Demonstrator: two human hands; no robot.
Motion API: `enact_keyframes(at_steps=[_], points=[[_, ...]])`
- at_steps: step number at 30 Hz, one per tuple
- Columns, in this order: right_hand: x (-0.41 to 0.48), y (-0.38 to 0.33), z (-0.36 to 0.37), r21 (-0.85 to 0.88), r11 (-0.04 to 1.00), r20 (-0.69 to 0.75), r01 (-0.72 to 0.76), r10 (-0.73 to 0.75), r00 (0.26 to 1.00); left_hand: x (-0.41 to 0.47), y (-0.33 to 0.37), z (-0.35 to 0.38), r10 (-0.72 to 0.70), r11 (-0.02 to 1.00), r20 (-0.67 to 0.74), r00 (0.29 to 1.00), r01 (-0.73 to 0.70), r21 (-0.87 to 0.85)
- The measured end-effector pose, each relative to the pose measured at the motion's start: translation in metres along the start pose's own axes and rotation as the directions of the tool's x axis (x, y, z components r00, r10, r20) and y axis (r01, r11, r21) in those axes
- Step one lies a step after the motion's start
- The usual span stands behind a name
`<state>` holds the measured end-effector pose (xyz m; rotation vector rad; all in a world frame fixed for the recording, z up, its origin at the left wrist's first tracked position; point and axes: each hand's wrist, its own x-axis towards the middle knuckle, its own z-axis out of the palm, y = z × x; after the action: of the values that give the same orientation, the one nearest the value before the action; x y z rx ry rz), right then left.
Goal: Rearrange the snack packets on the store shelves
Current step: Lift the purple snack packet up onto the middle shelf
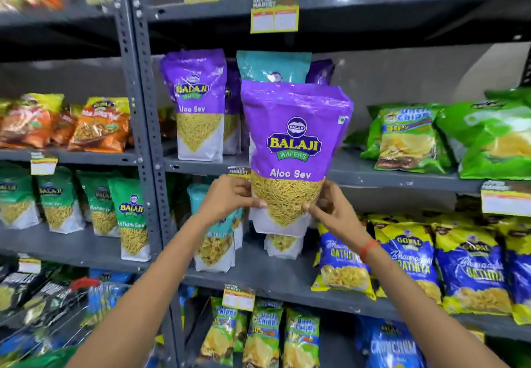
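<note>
I hold a purple Aloo Sev packet (293, 149) upright in front of the middle shelf (373, 176). My left hand (230, 198) grips its lower left edge and my right hand (330, 209) its lower right edge. A second packet seems to sit behind it in the same grip. On the middle shelf stand another purple Aloo Sev packet (198, 103), a teal packet (273, 65) and a further purple packet (320, 71) behind.
Green chips bags (408, 137) lie at the shelf's right. Blue and yellow Gathiya bags (408, 264) fill the shelf below, with a teal packet (212, 247) at its left. Green Ratlami Sev packets (132, 218) and orange bags (100, 126) stand in the left bay. A grey upright post (143, 137) divides the bays.
</note>
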<state>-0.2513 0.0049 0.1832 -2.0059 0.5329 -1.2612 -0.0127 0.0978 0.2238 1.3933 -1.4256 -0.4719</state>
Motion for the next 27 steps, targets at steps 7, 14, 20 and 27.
enact_keyframes(at_steps=[7,14,20,27], points=[[0.052,-0.026,-0.039,0.052,0.997,-0.118,0.059,-0.053,0.992,0.054,0.045,0.015,0.100,0.989,-0.043,0.994,-0.104,-0.101],[0.104,-0.020,-0.072,0.120,0.993,-0.203,-0.005,0.029,0.979,0.118,0.066,0.032,0.028,0.997,-0.120,0.992,-0.037,-0.073],[0.137,-0.010,-0.089,0.073,0.997,-0.194,-0.026,0.039,0.980,0.144,0.080,0.036,-0.010,0.998,-0.112,0.994,0.003,-0.063],[0.152,0.017,-0.098,0.007,0.997,-0.213,-0.074,0.073,0.974,0.158,0.065,0.071,0.029,0.999,-0.132,0.991,-0.031,-0.013]])
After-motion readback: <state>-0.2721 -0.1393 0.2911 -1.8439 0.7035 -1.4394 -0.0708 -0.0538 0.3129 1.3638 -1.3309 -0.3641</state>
